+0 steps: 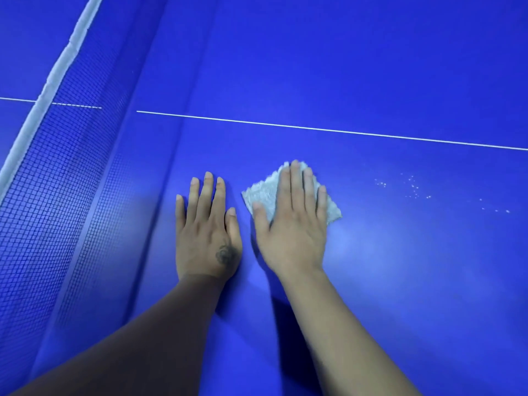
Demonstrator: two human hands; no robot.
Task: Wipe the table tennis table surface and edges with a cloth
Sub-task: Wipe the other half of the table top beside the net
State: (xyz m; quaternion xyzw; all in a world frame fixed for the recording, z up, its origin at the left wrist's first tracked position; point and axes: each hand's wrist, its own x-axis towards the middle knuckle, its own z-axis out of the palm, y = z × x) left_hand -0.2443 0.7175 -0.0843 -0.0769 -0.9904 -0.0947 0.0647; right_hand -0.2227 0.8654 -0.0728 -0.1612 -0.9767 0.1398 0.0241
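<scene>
Cloth (258,192) flat under right hand (291,224), corner pointing toward centre line (328,129).

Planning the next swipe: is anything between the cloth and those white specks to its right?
Nothing visible. The cloth lies flat under the right hand, and only bare table separates it from the white specks.

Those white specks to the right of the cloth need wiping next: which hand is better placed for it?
The right hand: it already presses flat on the cloth, nearest the specks. The left hand rests bare on the table.
</scene>
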